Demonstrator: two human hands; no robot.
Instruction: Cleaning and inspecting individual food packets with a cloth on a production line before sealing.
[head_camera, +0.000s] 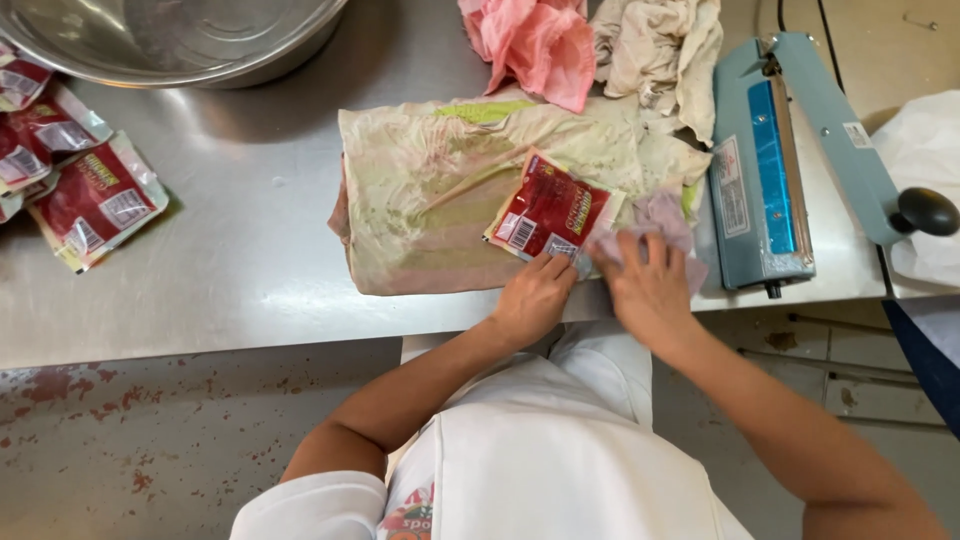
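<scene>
One steel bowl (170, 40), one heat sealer (775, 160), three cloths (470, 190)
</scene>
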